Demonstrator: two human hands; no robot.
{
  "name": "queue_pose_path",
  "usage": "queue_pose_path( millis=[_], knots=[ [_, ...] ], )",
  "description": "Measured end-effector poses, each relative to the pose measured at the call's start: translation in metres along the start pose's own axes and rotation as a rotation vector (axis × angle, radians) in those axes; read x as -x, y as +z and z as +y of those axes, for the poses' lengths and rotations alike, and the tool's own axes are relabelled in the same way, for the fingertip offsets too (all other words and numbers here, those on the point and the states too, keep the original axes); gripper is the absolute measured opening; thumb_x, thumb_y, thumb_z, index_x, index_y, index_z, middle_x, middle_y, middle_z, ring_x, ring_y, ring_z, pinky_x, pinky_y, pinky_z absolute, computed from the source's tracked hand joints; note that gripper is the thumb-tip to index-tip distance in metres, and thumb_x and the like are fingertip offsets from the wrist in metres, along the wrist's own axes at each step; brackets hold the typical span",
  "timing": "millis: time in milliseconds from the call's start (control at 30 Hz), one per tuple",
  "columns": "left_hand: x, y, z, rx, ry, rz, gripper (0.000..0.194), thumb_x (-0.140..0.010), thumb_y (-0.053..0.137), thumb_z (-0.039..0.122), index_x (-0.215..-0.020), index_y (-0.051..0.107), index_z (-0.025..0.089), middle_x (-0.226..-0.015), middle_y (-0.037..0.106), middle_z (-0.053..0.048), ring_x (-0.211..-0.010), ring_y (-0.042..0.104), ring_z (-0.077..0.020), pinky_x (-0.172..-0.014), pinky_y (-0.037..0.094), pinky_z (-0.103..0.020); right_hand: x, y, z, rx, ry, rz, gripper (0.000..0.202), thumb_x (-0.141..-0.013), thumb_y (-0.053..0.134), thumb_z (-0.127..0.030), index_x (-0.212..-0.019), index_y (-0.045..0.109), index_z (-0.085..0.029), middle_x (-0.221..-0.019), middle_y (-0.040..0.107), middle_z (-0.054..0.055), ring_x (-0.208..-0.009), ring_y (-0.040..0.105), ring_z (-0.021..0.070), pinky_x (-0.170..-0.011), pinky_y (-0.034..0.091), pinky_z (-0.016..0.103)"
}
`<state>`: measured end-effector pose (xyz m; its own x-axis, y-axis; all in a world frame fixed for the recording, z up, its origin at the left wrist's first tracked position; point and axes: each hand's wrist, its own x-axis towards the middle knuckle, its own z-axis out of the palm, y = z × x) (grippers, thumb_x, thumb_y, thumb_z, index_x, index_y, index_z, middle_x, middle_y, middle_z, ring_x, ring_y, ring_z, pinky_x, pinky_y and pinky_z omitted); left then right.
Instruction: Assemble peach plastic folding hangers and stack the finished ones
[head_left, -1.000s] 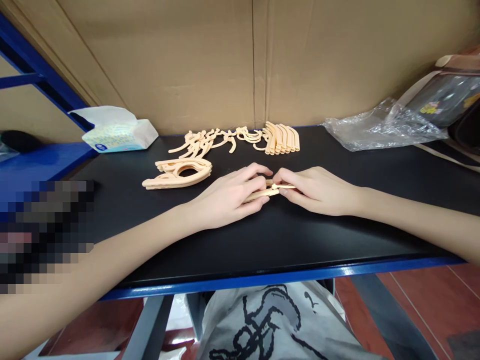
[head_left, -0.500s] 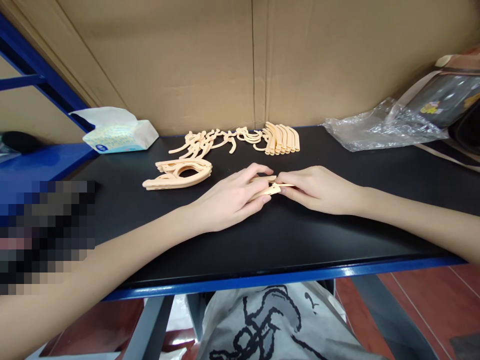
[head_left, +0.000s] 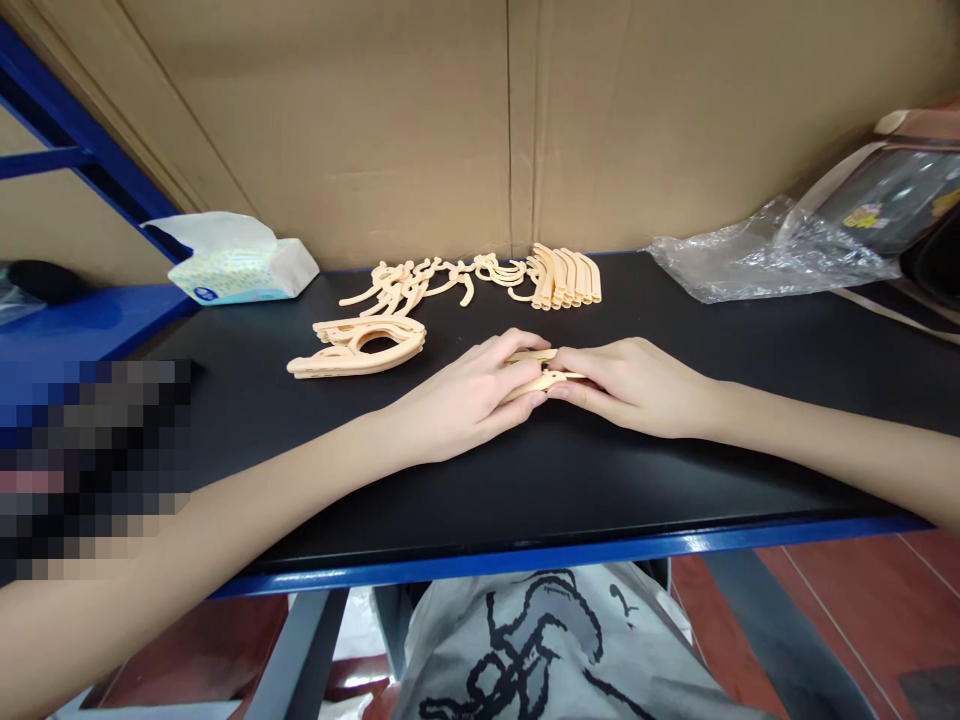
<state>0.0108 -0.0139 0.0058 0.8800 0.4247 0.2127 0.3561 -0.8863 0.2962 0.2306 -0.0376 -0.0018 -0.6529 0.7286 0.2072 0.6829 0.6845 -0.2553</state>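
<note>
Low over the black table, both hands meet around a beige plastic folding hanger [head_left: 553,380], mostly covered by fingers. My left hand [head_left: 465,400] is closed on its arm pieces, palm down. From the other side, the thumb and fingers of my right hand [head_left: 637,385] pinch the hanger's end, where a thin piece juts toward the palm. To the left lies a small stack of folded hangers [head_left: 390,334]. Behind the hands are scattered hanger hooks [head_left: 401,285] and a neat row of hanger arms [head_left: 566,277].
A tissue pack [head_left: 240,265] stands at the back left. Crumpled clear plastic [head_left: 772,260] and a bag [head_left: 892,200] sit at the back right. Cardboard [head_left: 360,120] walls off the rear. A blue edge [head_left: 525,563] borders the table's front.
My right hand has shifted slightly left and its fingertips now press closer to my left hand, covering more of the hanger's end. My left hand stays nearly in place.
</note>
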Motion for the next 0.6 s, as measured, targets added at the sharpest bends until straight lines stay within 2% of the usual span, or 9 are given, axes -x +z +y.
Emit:
queue_pose_path(
  millis=[233, 600],
  knots=[
    [0.0002, 0.0007, -0.0010, -0.009, 0.005, 0.022, 0.032, -0.097, 0.036, 0.027, -0.123, 0.051, 0.018, -0.130, 0.043, -0.011, -0.118, 0.044, -0.0222, -0.104, 0.037, -0.040, -0.0015, -0.0019, 0.0013, 0.017, 0.086, 0.008, 0.034, -0.094, 0.036, -0.051, -0.085, 0.049, -0.020, -0.071, 0.061, -0.001, -0.058, 0.054, 0.0127, -0.054, 0.031, 0.024],
    [0.0002, 0.0011, -0.0001, -0.035, -0.002, 0.030, 0.033, -0.097, 0.036, 0.028, -0.123, 0.052, 0.016, -0.132, 0.041, -0.012, -0.117, 0.044, -0.0228, -0.103, 0.037, -0.040, -0.0011, -0.0011, 0.0039, 0.010, 0.077, 0.013, 0.037, -0.094, 0.033, -0.052, -0.078, 0.044, -0.020, -0.066, 0.054, -0.002, -0.053, 0.046, 0.0113, -0.053, 0.026, 0.024]
  ],
)
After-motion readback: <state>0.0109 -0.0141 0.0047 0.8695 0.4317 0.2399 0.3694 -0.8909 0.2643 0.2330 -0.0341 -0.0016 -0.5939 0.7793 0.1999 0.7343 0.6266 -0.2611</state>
